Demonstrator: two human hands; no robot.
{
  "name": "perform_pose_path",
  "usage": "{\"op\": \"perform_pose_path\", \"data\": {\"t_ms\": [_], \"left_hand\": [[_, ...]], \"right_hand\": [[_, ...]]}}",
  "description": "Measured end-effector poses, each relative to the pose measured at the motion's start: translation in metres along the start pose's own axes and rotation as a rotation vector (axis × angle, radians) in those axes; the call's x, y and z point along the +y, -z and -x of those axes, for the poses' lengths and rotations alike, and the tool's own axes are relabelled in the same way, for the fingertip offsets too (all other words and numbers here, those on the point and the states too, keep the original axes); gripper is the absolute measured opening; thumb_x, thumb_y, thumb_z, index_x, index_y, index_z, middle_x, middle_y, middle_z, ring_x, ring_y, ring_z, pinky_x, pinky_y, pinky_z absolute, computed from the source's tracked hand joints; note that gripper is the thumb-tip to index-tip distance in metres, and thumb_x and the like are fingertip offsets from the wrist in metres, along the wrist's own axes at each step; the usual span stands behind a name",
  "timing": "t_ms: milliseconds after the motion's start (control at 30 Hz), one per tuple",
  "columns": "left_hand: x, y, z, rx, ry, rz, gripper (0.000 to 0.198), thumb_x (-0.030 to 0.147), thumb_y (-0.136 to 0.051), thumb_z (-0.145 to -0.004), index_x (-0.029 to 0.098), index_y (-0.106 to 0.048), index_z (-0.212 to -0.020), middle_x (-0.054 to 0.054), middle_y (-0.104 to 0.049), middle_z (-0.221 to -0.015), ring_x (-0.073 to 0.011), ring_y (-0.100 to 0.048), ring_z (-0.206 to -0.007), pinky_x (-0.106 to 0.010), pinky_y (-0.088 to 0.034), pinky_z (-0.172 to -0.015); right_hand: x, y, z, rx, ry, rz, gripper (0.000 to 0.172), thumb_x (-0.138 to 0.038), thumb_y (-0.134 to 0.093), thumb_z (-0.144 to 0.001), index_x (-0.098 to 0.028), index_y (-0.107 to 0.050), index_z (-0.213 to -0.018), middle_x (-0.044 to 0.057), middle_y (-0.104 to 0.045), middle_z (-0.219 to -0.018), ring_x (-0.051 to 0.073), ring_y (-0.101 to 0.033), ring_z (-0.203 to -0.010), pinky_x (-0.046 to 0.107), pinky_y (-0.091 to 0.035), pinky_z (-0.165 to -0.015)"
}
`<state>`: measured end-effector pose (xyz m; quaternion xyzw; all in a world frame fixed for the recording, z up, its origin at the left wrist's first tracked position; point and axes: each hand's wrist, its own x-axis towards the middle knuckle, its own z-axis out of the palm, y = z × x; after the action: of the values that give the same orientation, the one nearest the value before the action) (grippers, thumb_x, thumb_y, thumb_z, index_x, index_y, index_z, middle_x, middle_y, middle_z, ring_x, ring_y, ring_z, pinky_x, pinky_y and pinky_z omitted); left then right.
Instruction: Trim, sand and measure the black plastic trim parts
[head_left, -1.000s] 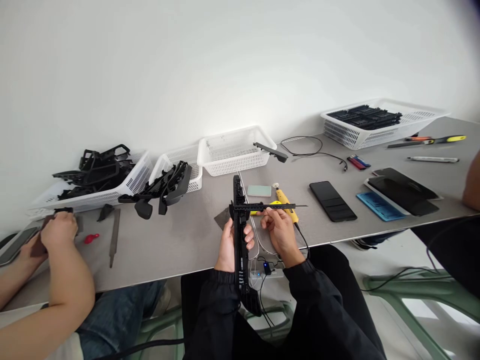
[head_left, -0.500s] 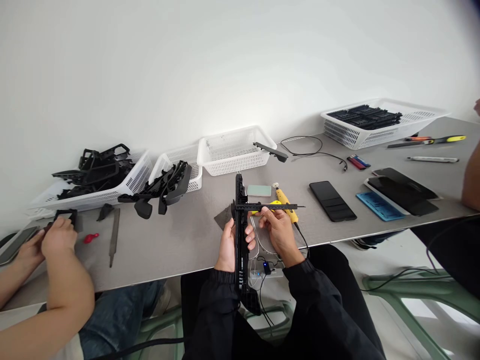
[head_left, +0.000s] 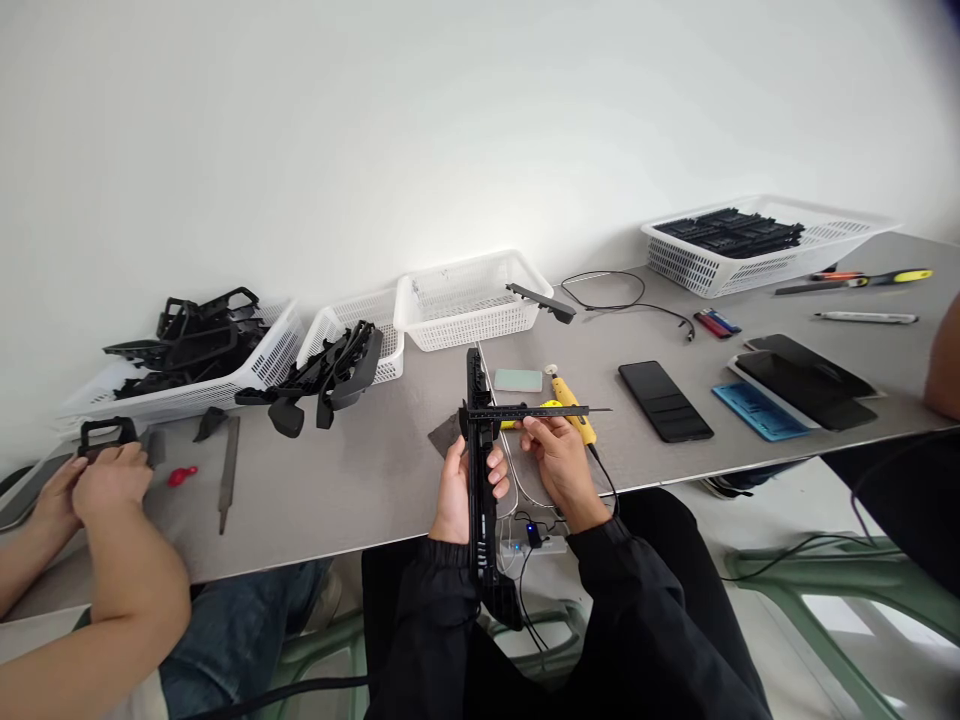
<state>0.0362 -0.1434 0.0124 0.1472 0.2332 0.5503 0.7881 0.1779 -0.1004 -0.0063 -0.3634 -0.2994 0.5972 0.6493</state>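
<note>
My left hand (head_left: pixel 454 492) is closed around a long black plastic part (head_left: pixel 478 470) that stands upright at the table's near edge, its lower end down by my lap. My right hand (head_left: pixel 559 460) pinches a black caliper (head_left: pixel 536 411), which lies across the part near its top, its jaw against the part. Behind my right hand a yellow rotary tool (head_left: pixel 574 405) lies on the grey table (head_left: pixel 360 480).
White baskets (head_left: pixel 469 300) with black plastic parts line the back wall, another basket (head_left: pixel 765 245) sits far right. Phones (head_left: pixel 664 402), a blue tray and pens lie to the right. A co-worker's hands (head_left: pixel 97 480) at left hold a small black part beside a file (head_left: pixel 227 472).
The caliper stays across the part, shifting only slightly sideways. The co-worker's hands at left moved nearer and lifted a small black frame.
</note>
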Motion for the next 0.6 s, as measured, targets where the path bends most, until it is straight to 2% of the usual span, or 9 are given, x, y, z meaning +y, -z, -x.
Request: {"op": "perform_pose_path", "data": {"t_ms": [167,333,400,500,600], "left_hand": [[-0.0002,-0.0006,0.0015,0.02,-0.005,0.026,0.031,0.044,-0.058,-0.101,0.015,-0.062,-0.088,0.0,-0.046,-0.077,-0.0107,-0.041,-0.059,-0.02,-0.04,-0.047],[-0.0002,-0.002,0.0008,0.045,0.016,0.005,0.039,0.046,-0.059,-0.1,0.013,-0.068,-0.119,0.001,-0.046,-0.076,-0.012,-0.042,-0.059,-0.021,-0.039,-0.046],[-0.0003,-0.002,0.0005,0.042,0.019,0.0,0.042,0.046,-0.059,-0.099,0.013,-0.067,-0.124,0.001,-0.046,-0.076,-0.0121,-0.042,-0.059,-0.021,-0.039,-0.046],[-0.0005,-0.0011,0.0004,0.024,0.018,0.004,0.04,0.045,-0.06,-0.098,0.013,-0.068,-0.122,0.001,-0.046,-0.076,-0.0121,-0.042,-0.059,-0.021,-0.04,-0.047],[-0.0007,-0.0001,0.0006,0.008,0.012,0.015,0.032,0.044,-0.062,-0.098,0.014,-0.067,-0.104,0.0,-0.047,-0.077,-0.0115,-0.042,-0.059,-0.021,-0.04,-0.047]], "right_hand": [[0.0002,0.0007,-0.0002,-0.021,-0.006,0.019,0.03,-0.042,-0.091,-0.075,-0.02,-0.07,-0.077,0.001,-0.072,-0.073,0.013,-0.056,-0.058,0.03,-0.046,-0.06],[-0.0006,0.0011,0.0005,-0.052,-0.017,0.034,0.031,-0.046,-0.089,-0.078,-0.02,-0.073,-0.075,0.002,-0.071,-0.068,0.013,-0.057,-0.057,0.03,-0.045,-0.06],[-0.0009,0.0009,0.0009,-0.056,-0.016,0.039,0.035,-0.05,-0.087,-0.079,-0.019,-0.072,-0.073,0.002,-0.069,-0.066,0.014,-0.057,-0.056,0.03,-0.045,-0.059],[-0.0011,0.001,0.001,-0.051,-0.011,0.04,0.036,-0.051,-0.088,-0.078,-0.02,-0.071,-0.074,0.001,-0.069,-0.066,0.013,-0.056,-0.056,0.029,-0.045,-0.058],[-0.0012,0.0013,0.0007,-0.03,0.0,0.033,0.035,-0.048,-0.091,-0.075,-0.021,-0.069,-0.078,-0.001,-0.068,-0.068,0.012,-0.055,-0.057,0.028,-0.045,-0.059]]}}
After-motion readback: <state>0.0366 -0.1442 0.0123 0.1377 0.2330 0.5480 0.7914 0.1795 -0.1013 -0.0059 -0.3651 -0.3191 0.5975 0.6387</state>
